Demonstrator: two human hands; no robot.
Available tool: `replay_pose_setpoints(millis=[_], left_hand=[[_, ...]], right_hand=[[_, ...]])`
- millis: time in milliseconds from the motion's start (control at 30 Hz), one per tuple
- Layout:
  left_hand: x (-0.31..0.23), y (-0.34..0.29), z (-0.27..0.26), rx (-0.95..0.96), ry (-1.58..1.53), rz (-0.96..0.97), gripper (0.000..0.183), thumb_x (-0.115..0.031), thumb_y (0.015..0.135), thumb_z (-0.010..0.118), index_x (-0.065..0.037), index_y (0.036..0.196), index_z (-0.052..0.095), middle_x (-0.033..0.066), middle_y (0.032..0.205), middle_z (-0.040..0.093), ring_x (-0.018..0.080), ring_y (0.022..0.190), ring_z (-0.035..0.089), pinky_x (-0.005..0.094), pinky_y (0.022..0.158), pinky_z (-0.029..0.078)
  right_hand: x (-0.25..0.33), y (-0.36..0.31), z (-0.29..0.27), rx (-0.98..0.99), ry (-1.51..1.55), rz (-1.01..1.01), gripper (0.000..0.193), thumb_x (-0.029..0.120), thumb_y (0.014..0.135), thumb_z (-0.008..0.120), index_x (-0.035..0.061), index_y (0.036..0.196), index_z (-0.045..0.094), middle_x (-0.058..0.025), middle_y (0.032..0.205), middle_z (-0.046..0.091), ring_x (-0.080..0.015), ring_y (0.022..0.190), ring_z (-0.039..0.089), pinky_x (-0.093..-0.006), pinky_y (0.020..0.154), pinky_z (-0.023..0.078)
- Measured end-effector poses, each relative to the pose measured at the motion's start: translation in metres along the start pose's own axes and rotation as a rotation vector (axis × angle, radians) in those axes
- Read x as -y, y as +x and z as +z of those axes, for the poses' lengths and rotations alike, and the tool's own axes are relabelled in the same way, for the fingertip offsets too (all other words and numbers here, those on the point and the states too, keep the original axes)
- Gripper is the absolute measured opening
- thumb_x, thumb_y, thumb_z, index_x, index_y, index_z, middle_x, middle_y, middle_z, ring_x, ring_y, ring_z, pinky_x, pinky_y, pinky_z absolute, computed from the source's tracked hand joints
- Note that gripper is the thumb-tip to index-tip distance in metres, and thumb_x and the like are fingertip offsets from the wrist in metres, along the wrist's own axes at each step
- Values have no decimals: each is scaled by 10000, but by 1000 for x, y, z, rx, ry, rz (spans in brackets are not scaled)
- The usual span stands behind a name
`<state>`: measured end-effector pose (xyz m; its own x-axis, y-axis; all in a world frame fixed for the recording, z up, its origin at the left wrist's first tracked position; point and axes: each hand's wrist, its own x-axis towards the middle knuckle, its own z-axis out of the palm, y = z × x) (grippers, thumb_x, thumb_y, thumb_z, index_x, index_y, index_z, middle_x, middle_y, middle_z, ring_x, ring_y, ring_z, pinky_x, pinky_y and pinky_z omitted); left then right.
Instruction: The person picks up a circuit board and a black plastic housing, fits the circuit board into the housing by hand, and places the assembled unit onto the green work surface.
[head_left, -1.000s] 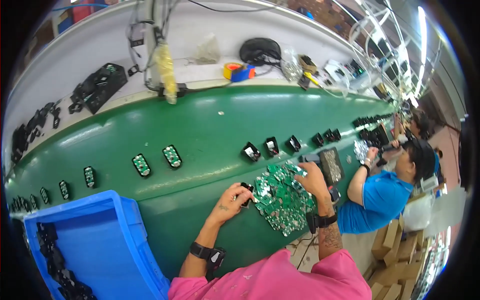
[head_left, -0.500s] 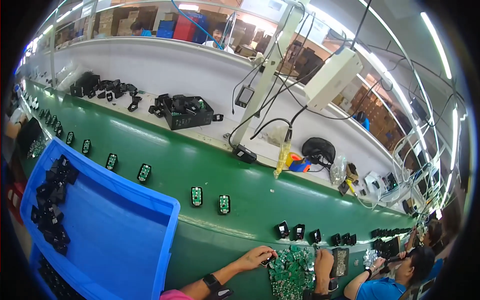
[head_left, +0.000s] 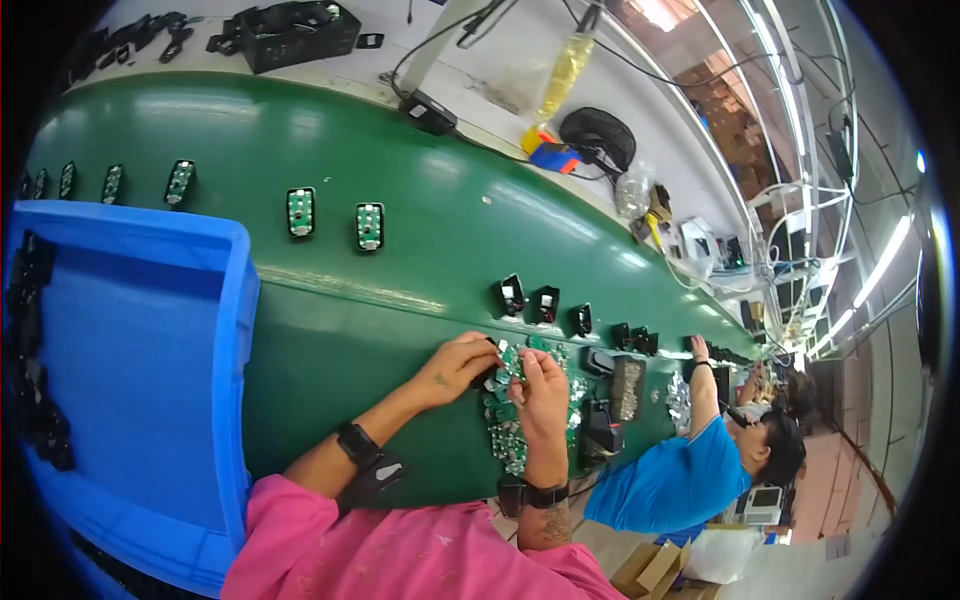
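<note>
Circuit board (head_left: pixel 513 362) sits at the fingertips of your right hand (head_left: pixel 545 398), ahead and left of its palm, pinched between thumb and fingers. Your left hand (head_left: pixel 455 369) closes its fingers on a black housing (head_left: pixel 486 379), just left of that board; whether the 2 parts touch, you cannot tell. Loose boards (head_left: pixel 508 440) lie heaped under and beside your right hand, and 2 filled housings (head_left: pixel 370 228) stand farther ahead, left of both hands.
</note>
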<state>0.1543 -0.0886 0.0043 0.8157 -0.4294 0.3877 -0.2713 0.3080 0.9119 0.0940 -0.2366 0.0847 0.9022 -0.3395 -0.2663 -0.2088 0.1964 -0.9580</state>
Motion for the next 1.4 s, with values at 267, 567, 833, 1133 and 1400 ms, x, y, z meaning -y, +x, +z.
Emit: replay_pose_setpoints(millis=[267,567,833,1133,1400], left_hand=[[-8,-13,-4,14,-33,-52,216,-81,916,554,10,1108,593,98,1043,569,217,940,575,325,835,465],[15,-31,8,39,-11,-45,855,-119,767,739,-61,1496,295,141,1367,477,237,1246,481,361,1056,385],[-5,-18,9,127,-323,-272,836,-40,802,761,-52,1496,295,112,1385,463,181,1143,550,316,869,547],[-19,2,3,86,-485,-532,618,-6,888,605,-69,1451,361,110,1065,640,194,734,689,254,558,547],[-12,-7,1,-13,-195,-337,508,-12,899,592,-13,1385,445,66,944,652,91,753,609,226,638,514]], right_hand=[[-14,-5,14,-8,-113,-35,125,141,979,578,17,994,593,12,718,579,-45,492,468,-186,423,334],[-41,-8,-4,7,-440,-200,202,118,933,608,14,1086,527,-16,701,616,-67,574,533,-234,481,404],[-36,-11,-5,-118,-757,-443,275,198,921,621,14,1101,525,-162,691,681,-287,632,681,-386,577,505],[-30,-7,3,-211,-910,-515,310,216,922,635,22,1144,538,-147,763,681,-299,651,668,-393,567,496],[-32,-12,23,89,-406,-231,197,125,935,622,-24,1062,641,-53,693,642,-83,566,584,-241,509,454]])
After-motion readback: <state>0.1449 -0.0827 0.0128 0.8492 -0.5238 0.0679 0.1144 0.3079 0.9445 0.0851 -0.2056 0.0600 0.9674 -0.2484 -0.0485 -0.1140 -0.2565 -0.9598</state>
